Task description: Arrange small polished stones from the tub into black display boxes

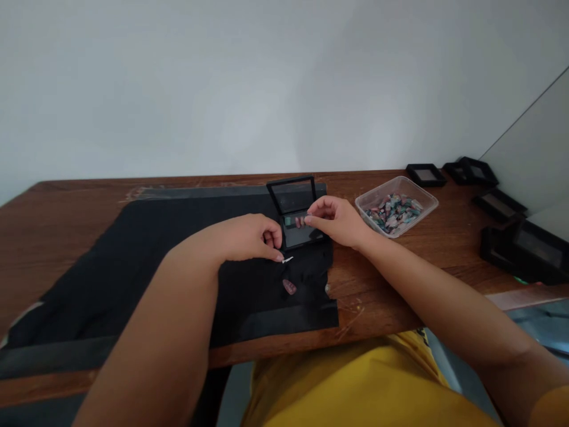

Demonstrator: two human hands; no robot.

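The black case [303, 236], with its lid [288, 181] raised, lies between both hands, on the black cloth [178, 219]. By the right hand [340, 220], the thumb and fingers are brought close together over the case, at some small pinkish pieces [298, 222]; whether one of them is grasped cannot be told. By the left hand [255, 235], the thumb tip is placed against a thin white strip [288, 260], just in front of the case; whether it is firmly pinched cannot be told. Nearer the body than this grip, a mauve piece [289, 287] is seen on the cloth. Beyond the right hand, to its right, a clear container [430, 204] is filled with many coloured pieces [395, 213].
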